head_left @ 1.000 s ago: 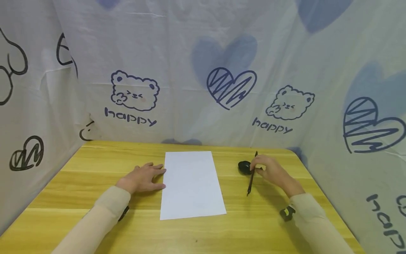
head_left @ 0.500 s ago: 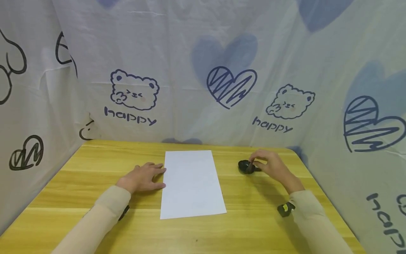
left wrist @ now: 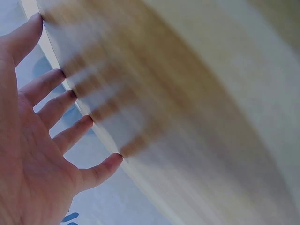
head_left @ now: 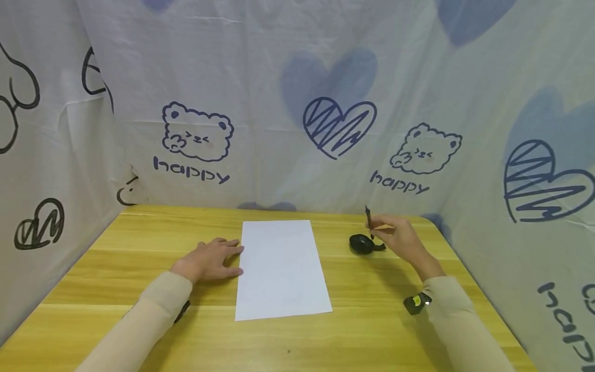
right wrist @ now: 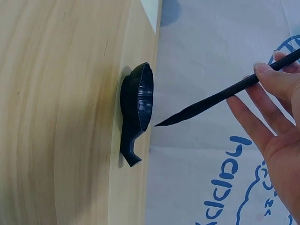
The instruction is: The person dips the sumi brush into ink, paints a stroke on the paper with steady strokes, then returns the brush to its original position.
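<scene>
Towards the far right corner of the bench (head_left: 288, 336), the right hand (head_left: 401, 237) pinches a likely light, soft-tipped brush (right wrist: 211, 101), best held mid-shaft, just above the black dish (right wrist: 145, 98), left hand (head_left: 209, 261) touching the paper (head_left: 284, 271), fingers apart!

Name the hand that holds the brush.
The right hand: it pinches the brush, whereas the left hand lies with fingers spread at the edge of the paper.
</scene>
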A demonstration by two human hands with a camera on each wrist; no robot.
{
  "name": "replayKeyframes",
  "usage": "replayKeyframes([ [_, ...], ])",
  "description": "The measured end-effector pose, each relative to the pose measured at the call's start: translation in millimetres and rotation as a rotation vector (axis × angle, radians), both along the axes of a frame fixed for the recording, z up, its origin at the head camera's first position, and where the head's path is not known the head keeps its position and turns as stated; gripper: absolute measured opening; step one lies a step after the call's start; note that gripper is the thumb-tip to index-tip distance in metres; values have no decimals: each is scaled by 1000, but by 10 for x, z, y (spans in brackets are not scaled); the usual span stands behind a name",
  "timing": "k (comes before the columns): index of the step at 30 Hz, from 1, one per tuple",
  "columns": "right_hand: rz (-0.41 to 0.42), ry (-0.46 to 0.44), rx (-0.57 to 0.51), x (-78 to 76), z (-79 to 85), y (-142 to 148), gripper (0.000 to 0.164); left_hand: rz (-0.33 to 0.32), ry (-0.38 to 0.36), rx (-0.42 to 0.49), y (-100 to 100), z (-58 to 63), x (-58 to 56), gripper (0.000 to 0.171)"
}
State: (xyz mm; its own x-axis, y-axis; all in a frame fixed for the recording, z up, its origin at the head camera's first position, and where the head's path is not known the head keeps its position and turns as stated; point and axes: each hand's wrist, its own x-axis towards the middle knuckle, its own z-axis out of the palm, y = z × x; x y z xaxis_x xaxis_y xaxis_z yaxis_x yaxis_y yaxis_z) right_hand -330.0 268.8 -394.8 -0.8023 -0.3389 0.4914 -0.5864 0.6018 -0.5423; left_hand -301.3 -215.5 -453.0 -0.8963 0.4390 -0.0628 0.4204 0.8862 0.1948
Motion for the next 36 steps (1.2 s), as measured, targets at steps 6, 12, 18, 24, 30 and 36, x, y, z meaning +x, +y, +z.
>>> replayKeyframes([
  [6, -24, 4, -35, 0, 19, -17, 17, 2, -5, -4, 10, 8, 6, 72],
  [12, -80, -1, -95, -14, 1, -10, 18, 3, -14, -6, 17, 15, 4, 72],
  [18, -90, 25, -177, -55, -37, -28, 21, 5, -14, -7, 9, 0, -9, 74],
  [24, -52, 32, -241, 45, 67, -128, 24, 9, -17, -6, 22, 4, 2, 81],
  [30, -26, 10, -266, 164, 189, -203, 26, 1, -15, -8, 35, 22, 23, 75],
  [36, -33, -8, -293, 22, 48, -127, 27, -11, -10, -12, 40, 42, 42, 71],
])
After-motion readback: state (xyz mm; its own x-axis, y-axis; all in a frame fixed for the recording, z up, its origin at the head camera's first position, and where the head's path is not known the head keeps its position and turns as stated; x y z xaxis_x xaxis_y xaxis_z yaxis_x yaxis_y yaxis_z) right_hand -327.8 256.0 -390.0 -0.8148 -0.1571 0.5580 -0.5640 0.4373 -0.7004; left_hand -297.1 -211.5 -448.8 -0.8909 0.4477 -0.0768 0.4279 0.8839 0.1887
